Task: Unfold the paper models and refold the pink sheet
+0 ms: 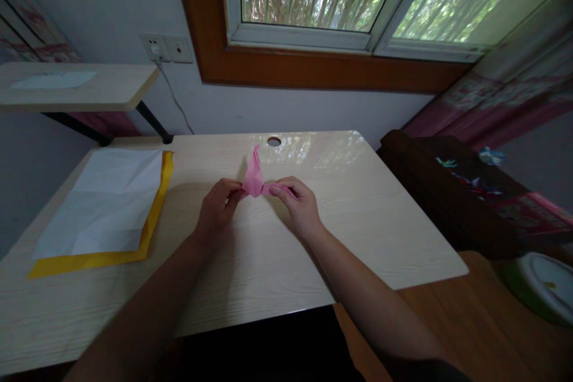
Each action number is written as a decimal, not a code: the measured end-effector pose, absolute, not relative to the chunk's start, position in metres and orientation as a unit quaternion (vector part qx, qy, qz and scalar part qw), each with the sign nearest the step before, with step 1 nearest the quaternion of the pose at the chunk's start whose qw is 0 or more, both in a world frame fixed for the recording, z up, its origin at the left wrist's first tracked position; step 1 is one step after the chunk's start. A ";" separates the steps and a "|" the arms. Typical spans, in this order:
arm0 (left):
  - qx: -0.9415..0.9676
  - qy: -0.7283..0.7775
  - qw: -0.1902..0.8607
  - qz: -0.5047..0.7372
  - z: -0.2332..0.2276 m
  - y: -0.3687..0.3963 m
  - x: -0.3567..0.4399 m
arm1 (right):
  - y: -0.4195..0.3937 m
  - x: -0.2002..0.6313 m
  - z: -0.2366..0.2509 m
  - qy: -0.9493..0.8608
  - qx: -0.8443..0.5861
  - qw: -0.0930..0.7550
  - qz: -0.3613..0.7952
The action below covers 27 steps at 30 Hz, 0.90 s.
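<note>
A piece of folded pink paper (253, 178) is held between my two hands over the middle of the desk. One narrow point of it rises upward with a small bent tip, and another narrow strip runs to the right. My left hand (220, 206) pinches the lower left edge of the paper, its fingertips partly hidden behind the fold. My right hand (299, 203) grips the right strip between thumb and fingers. Whether the paper touches the desk, I cannot tell.
On the desk (358, 233) at left lie a creased white sheet (107, 203) and a yellow sheet (154, 227) under it. A raised shelf (129, 86) stands at the back left. A round cable hole (274, 141) sits near the back edge. Dark furniture (439, 191) is at right.
</note>
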<state>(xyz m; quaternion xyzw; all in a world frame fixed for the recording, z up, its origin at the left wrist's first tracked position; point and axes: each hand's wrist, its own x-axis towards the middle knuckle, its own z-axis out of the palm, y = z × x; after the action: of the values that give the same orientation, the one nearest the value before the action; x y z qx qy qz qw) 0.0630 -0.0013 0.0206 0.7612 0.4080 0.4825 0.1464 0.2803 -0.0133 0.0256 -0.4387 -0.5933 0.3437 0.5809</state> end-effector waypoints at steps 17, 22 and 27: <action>0.772 0.393 0.052 0.498 0.023 0.002 0.054 | -0.017 0.291 0.034 -0.704 -0.381 0.557 0.219; 0.765 0.401 0.055 0.500 0.021 0.003 0.052 | -0.016 0.294 0.035 -0.767 -0.333 0.505 0.214; 0.772 0.412 0.064 0.480 0.017 0.004 0.051 | -0.018 0.293 0.040 -0.810 -0.305 0.451 0.216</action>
<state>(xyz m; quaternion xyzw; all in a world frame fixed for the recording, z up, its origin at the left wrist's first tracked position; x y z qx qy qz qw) 0.0511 0.0038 0.0167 0.7723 0.4118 0.4795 0.0639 0.2927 -0.0185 0.0403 -0.3052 -0.8102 0.2165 0.4512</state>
